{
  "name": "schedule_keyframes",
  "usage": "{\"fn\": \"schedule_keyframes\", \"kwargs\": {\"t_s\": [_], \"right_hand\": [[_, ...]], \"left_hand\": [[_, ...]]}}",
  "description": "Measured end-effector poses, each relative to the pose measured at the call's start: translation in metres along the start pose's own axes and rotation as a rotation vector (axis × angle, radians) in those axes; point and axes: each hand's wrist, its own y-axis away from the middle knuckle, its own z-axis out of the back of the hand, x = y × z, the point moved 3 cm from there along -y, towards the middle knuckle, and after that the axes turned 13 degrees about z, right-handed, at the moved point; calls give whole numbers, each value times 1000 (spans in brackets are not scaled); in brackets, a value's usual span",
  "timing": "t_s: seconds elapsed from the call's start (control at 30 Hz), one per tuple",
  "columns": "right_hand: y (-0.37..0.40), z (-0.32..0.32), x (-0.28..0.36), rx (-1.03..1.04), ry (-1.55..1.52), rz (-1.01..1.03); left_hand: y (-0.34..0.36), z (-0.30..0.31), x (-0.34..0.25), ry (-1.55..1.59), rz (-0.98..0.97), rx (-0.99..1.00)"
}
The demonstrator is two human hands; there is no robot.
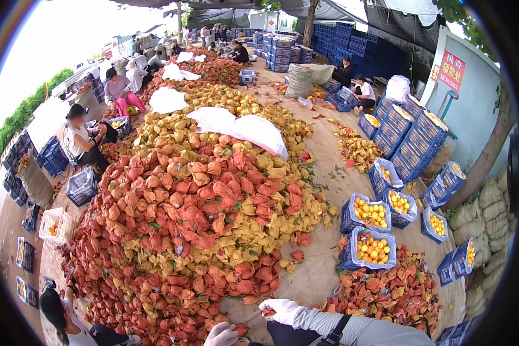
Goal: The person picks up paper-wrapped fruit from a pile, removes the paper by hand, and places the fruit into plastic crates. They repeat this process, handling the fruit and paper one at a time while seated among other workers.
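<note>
My right hand (282, 311), in a white glove, reaches in from the lower right with its fingers closed around a small reddish paper-wrapped fruit (267, 312), only partly visible. My left hand (222, 335), also gloved, is at the bottom edge with curled fingers; a red paper bag (241, 330) is right against them, and what they grip is hidden. Both hands are at the near end of a long heap of fruit in red and yellow paper bags (184, 190). Discarded red wrappers (386, 288) lie to the right of my right arm.
Blue crates of yellow fruit (373, 249) stand to the right, with stacked crates (418, 144) behind. White sheets (242, 128) cover part of the heap. A person (69, 317) is close at lower left; other people (83, 138) sit along the heap. Full sacks (490, 219) line the right.
</note>
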Motion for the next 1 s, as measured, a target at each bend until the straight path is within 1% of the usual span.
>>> {"fn": "schedule_keyframes", "kwargs": {"t_s": [0.03,0.07,0.1,0.13,0.17,0.23,0.27,0.3,0.37,0.43,0.47,0.5,0.53,0.57,0.6,0.63,0.7,0.73,0.77,0.83,0.87,0.9,0.93,0.97,1.0], "right_hand": [[-8,-1,4,-41,-129,33],[-11,3,24,-119,-208,100],[-14,8,42,-199,-285,168],[-17,5,48,-217,-34,401],[-21,-6,31,-154,139,462],[-2,15,47,-237,335,272],[4,16,41,-113,344,120],[12,15,32,-70,210,159],[34,-1,27,-120,129,115],[53,-27,27,-209,64,313],[57,-42,31,-163,117,170],[61,-53,31,-108,93,120],[66,-59,33,-96,58,97],[70,-74,25,-122,73,104],[78,-78,26,-142,113,130],[83,-91,11,-163,151,129],[105,-90,-4,-298,280,83],[119,-87,-18,-295,324,-7],[140,-81,-36,-288,367,-96],[201,-59,-69,-288,597,-176],[237,-44,-90,-186,724,-269],[278,-21,-109,13,813,-545],[328,-1,-127,102,827,-905],[377,22,-131,81,985,-1259],[422,32,-144,54,1010,-1465]], "left_hand": [[5,-44,-7,-3,16,151],[-15,-59,-2,36,-36,297],[-23,-77,-1,-20,-131,443],[-38,-93,-1,-32,-193,456],[-49,-106,-2,-46,-253,471],[-56,-117,-3,1,-264,426],[-55,-117,0,19,-219,347],[-57,-113,6,20,-179,313],[-59,-93,19,-161,-74,213],[-73,-59,33,-392,103,112],[-75,-53,44,-454,19,92],[-73,-41,52,-542,53,129],[-59,-51,51,-566,173,177],[-44,-65,50,-538,275,219],[-35,-72,55,-489,333,243],[-31,-76,60,-433,373,261],[-28,-73,68,-423,428,335],[-32,-62,72,-442,434,290],[-36,-51,75,-500,411,177],[-42,-47,73,-609,429,137],[-40,-51,70,-607,419,122],[-43,-51,68,-605,425,116],[-45,-49,64,-643,414,87],[-47,-47,61,-673,397,56],[-48,-47,59,-680,367,-10]]}}
